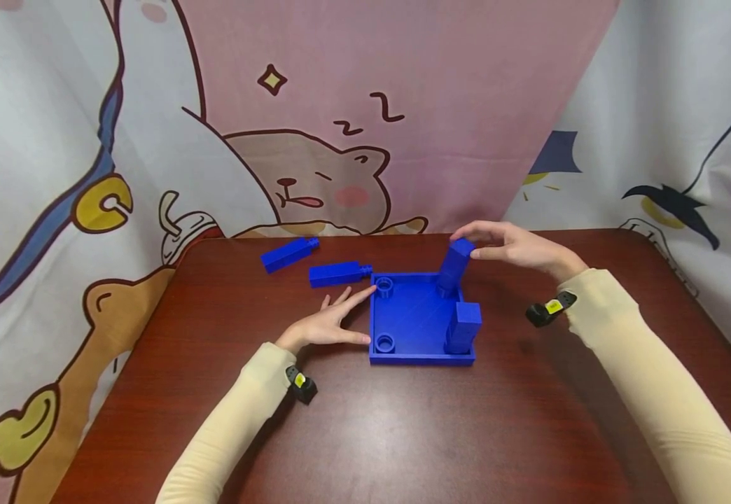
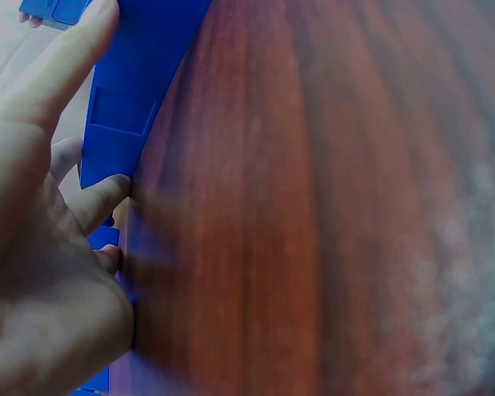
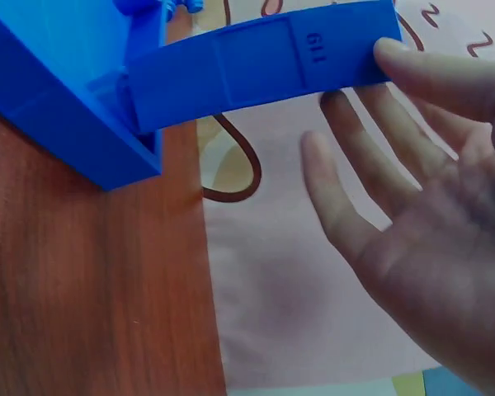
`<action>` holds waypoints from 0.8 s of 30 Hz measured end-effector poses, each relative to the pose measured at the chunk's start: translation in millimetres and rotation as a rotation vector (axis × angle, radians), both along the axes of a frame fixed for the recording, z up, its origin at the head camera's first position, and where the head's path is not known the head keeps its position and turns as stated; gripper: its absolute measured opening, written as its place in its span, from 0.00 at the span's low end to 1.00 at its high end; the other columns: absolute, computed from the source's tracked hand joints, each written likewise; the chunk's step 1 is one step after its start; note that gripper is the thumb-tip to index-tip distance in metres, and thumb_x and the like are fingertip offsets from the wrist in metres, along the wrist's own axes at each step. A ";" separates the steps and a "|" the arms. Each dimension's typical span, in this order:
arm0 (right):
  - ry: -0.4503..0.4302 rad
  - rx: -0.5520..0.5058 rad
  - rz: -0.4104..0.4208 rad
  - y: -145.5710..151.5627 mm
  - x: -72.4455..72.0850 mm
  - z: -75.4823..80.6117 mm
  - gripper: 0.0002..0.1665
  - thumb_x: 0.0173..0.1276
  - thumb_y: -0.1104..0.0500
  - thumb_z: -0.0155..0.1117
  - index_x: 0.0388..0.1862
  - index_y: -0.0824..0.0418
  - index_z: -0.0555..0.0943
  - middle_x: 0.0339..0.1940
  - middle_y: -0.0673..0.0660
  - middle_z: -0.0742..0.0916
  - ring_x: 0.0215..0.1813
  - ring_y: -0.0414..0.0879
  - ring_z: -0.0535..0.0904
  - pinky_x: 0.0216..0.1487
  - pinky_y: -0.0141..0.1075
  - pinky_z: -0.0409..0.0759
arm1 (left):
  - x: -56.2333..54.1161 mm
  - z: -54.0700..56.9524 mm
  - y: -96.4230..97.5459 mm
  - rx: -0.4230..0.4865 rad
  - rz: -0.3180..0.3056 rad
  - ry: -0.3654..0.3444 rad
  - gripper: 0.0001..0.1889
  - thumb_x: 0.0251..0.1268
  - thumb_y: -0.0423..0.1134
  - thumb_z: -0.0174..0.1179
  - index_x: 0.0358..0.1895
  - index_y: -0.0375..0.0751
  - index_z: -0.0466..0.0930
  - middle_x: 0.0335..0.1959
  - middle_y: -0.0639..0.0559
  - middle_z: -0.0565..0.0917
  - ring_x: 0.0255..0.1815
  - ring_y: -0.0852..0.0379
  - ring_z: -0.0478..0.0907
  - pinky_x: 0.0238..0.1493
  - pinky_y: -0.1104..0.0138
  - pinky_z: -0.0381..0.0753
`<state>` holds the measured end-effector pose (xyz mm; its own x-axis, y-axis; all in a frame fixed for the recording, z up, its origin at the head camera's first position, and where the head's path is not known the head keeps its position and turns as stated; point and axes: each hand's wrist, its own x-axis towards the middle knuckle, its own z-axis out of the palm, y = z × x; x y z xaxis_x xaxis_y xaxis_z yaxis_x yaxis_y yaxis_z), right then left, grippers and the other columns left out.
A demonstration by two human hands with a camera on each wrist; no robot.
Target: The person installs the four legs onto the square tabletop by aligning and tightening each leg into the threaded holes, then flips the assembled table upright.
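Observation:
A square blue tray-like base (image 1: pixel 412 315) with raised edges lies on the table. Round sockets show at its two left corners. In its far right corner stands a blue square leg (image 1: pixel 454 269), slightly tilted; my right hand (image 1: pixel 519 248) pinches its top end between thumb and fingers. The right wrist view shows that leg (image 3: pixel 264 62) with a recessed panel and small raised marks. Another blue leg (image 1: pixel 464 325) stands upright in the near right corner. My left hand (image 1: pixel 324 327) rests against the base's left edge, fingers spread and fairly straight, thumb at the near end.
Two more blue legs, one far left (image 1: pixel 288 254) and one closer to the base (image 1: pixel 339 274), lie on the brown wooden table (image 1: pixel 365 434), their narrow pegs pointing right. Behind the table's back edge hangs a printed cartoon cloth (image 1: pixel 466 105).

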<state>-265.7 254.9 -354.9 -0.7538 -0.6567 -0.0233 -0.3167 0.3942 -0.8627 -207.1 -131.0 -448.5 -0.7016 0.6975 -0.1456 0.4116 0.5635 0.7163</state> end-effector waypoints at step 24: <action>0.252 -0.097 -0.276 -20.4 24.0 -19.1 0.28 0.61 0.68 0.70 0.59 0.69 0.71 0.50 0.64 0.79 0.47 0.51 0.77 0.43 0.31 0.75 | 1.6 2.0 0.1 0.004 -0.004 0.015 0.49 0.62 0.51 0.65 0.79 0.54 0.41 0.79 0.55 0.43 0.76 0.42 0.28 0.65 0.37 0.25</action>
<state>-241.7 234.5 -374.1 -0.8764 -0.4188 0.2376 -0.4174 0.4149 -0.8085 -205.5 -130.9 -446.5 -0.7006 0.7011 -0.1323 0.4246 0.5588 0.7124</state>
